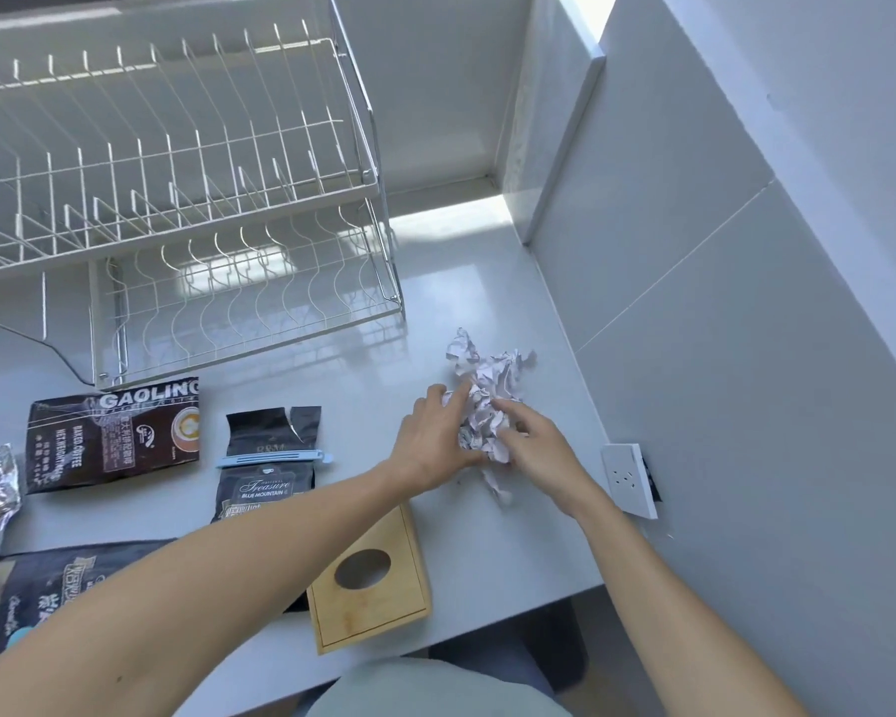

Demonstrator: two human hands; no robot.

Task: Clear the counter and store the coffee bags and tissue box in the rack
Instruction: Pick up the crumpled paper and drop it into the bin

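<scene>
Crumpled paper is being gathered on the white counter near the right-hand wall, and both hands are pressed in on it: the left hand cupped against the near-left side, the right hand curled over the near-right side, fingers closed loosely around the wad, not clamped tight. Loose tails are seen poking out at the far end and at the near edge, so a scrap could well be left behind or dropped if the bundle is lifted before it is squeezed together. The tissue box, wooden with an oval slot, is lying flat close to the counter's front edge, just under the left forearm; it could be nudged off by a careless pull-back of that arm. The coffee bags are still spread out to the left: the Gaoling bag, the clipped Blue Mountain bag and a third dark bag at the lower left. Nothing has yet been placed in the wire rack, whose narrow slots may let a limp bag sag or slip through.
</scene>
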